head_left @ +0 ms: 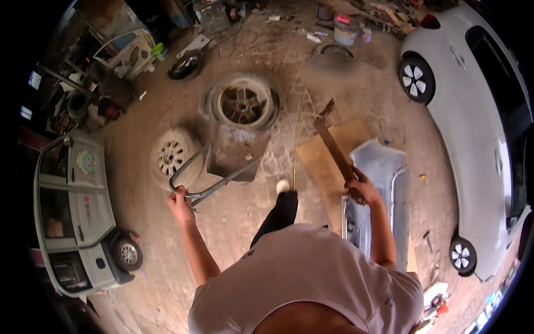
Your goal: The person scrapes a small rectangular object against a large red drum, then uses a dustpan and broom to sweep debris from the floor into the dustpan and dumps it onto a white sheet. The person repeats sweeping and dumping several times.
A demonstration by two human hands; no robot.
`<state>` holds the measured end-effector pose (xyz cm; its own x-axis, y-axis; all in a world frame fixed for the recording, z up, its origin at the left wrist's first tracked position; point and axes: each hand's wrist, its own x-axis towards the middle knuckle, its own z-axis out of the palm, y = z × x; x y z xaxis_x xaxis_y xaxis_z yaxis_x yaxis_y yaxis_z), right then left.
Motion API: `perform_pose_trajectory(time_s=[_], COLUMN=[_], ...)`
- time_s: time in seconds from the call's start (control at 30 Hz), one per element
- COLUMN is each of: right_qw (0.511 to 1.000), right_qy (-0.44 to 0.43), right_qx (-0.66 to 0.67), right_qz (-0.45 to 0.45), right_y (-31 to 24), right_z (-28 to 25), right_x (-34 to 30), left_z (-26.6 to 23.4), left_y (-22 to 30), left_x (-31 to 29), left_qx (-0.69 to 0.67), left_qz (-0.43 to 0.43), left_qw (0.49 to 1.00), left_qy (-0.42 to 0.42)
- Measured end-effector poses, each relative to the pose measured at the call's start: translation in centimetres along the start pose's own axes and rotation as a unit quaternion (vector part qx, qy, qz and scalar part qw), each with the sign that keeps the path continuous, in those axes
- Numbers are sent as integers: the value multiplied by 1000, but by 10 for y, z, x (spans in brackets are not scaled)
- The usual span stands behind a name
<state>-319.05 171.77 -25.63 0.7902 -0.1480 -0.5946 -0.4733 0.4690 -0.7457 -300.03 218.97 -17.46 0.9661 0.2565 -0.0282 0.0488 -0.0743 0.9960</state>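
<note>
A: Which are the largest bodies in the scene?

B: A white car (478, 128) fills the right side, two of its wheels showing. At the left edge stands a small grey vehicle (78, 211), one wheel visible at its lower corner. Both rest on a dusty concrete floor (233, 234).

A: And in the middle ground?

B: A pale blue bumper panel (384, 183) lies on the floor right of centre, partly over a brown cardboard sheet (322, 167). Above centre lies a large tyre on its rim (243, 103); a smaller white wheel (172, 155) lies lower left of it, and a dark wheel (186, 65) farther up. Between the large tyre and the person stands a metal hand cart (233, 150), its tray near the tyre and its looped tubular handle reaching toward the person.

A: What do the hands hold?

B: The left hand (179, 201) is clenched around the near end of the cart's handle. The right hand (362, 189) is closed around the lower end of a long rusty bar (334, 147), which slants up and left over the cardboard, just beside the bumper panel.

A: Smaller items?

B: A thin yellow rod (298, 133) lies on the floor between cart and bar. One foot in a white shoe (283, 185) is at its near end. Buckets and cans (346, 28) stand at the top.
</note>
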Motion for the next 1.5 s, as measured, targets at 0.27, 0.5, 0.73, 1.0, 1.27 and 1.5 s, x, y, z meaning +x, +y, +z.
perform_pose_trajectory(time_s=[0.27,0.5,0.73,1.0,1.27,1.5], right_qw=[995,994,994,997,987,984], right_qy=[90,102,80,50,126,148], right_qx=[-40,-33,-57,-23,-26,15], right_qz=[18,37,42,56,92,102], right_y=[-129,-222,-371,-485,-533,-566], right_z=[-18,-74,-83,-85,-60,-45], right_x=[152,338,532,759,931,1094], left_z=[224,394,514,644,788,894], left_y=[6,-3,22,14,-74,-126], left_x=[224,375,523,688,906,1083], left_qx=[28,-28,-4,-2,69,267], left_qz=[-36,-60,-40,-25,-99,-38], left_qw=[997,994,999,1000,990,933], left_qy=[-57,83,13,-13,-76,-241])
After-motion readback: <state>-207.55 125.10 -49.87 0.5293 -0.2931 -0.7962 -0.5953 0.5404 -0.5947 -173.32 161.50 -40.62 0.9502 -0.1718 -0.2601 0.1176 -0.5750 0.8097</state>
